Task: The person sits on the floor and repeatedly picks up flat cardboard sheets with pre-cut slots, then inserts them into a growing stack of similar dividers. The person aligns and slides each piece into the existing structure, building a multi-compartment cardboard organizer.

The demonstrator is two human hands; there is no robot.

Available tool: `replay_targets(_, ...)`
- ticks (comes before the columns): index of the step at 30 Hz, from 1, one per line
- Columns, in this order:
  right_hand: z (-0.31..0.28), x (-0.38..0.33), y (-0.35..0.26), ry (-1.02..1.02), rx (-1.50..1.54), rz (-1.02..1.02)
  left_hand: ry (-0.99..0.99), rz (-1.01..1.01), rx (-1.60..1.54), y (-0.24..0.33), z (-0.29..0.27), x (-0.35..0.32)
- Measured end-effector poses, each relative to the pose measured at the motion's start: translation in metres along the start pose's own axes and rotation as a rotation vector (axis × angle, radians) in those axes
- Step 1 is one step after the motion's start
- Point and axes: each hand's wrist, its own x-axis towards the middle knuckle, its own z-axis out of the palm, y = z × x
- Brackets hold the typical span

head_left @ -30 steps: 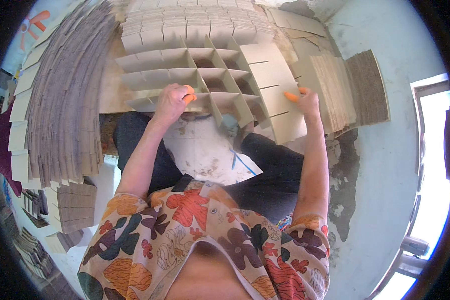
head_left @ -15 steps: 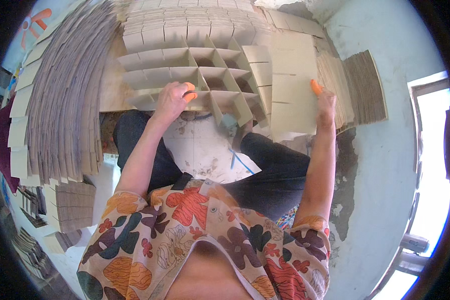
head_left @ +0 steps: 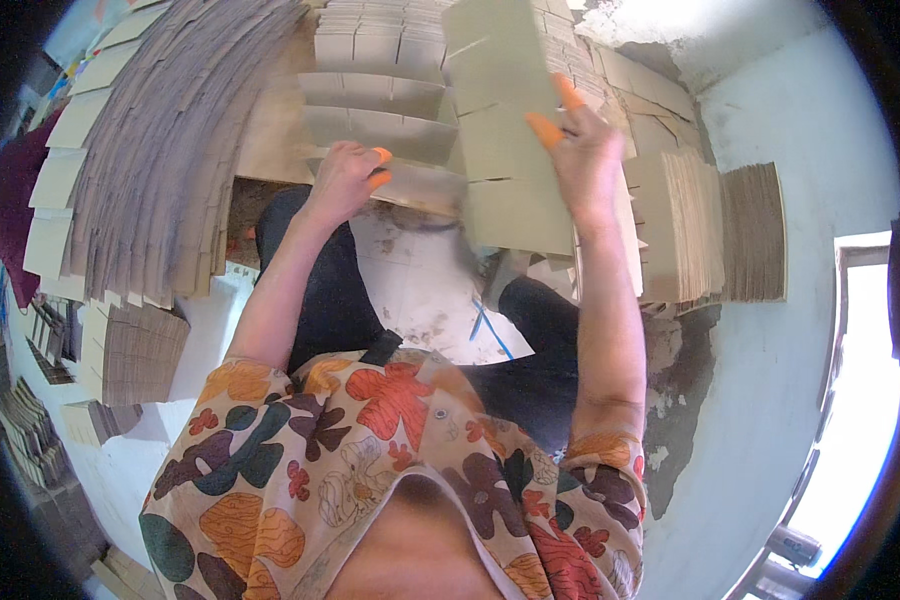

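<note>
My right hand (head_left: 588, 160), with orange covers on two fingers, grips the right edge of a long slotted cardboard strip (head_left: 505, 130). That strip is raised in front of me and slightly blurred. Behind it, slotted cardboard strips (head_left: 380, 133) stand on edge in rows running left to right; their right ends are hidden. My left hand (head_left: 345, 185), also with orange-covered fingertips, pinches at the nearest row, a cardboard strip (head_left: 425, 188) standing on edge. The hand covers part of that strip.
A long stack of slotted cardboard (head_left: 160, 150) fills the left side, and another stack (head_left: 380, 45) lies at the back. More cardboard pieces (head_left: 675, 225) stand at the right, beside the pale wall (head_left: 750, 360). A blue strap (head_left: 492, 330) lies on the floor between my legs.
My right hand has moved the loose strip up and left, and it now covers the crossed cells at the right of the rows. My left hand stays at the nearest strip. The view has shifted.
</note>
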Motion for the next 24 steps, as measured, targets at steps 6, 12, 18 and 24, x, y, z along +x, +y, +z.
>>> replay_targets(6, 0.062, 0.019, -0.009, -0.045, 0.091, -0.133, 0.061, -0.025, -0.058, -0.002, 0.009, -0.001)
replay_targets(12, 0.085, 0.03, -0.009, -0.142, -0.041, -0.114, 0.06, -0.034, -0.034, -0.01, 0.018, -0.003)
replay_targets(18, 0.106, 0.027, -0.01, -0.178, -0.085, -0.129, 0.042, -0.069, -0.048, -0.003, 0.016, 0.001)
replay_targets(24, 0.104, 0.028, -0.018, -0.143, -0.049, -0.17, 0.033, -0.093, -0.036, -0.004, 0.013, 0.0)
